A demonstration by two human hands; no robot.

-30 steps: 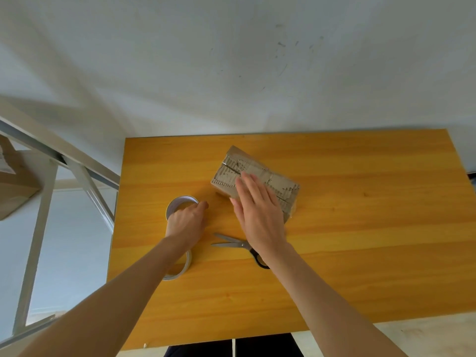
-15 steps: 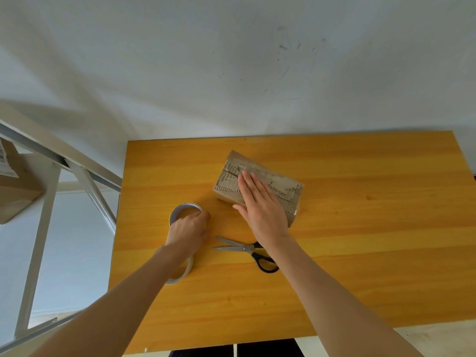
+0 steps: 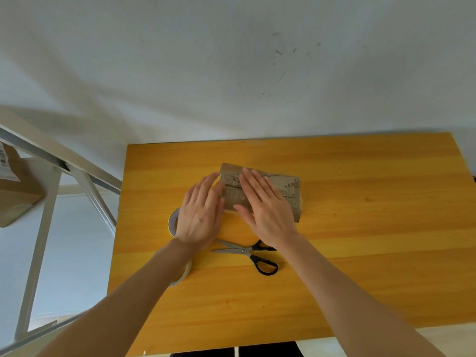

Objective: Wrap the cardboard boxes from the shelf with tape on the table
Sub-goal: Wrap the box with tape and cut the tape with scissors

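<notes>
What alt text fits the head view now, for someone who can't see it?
A cardboard box lies on a yellow wooden table; the right hand lies flat on its top, and the left hand is at its left end. A tape roll and scissors lie nearer the person.

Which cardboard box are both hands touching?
The torn box on the table, touched by left hand and right hand; the shelf box sits untouched.
</notes>
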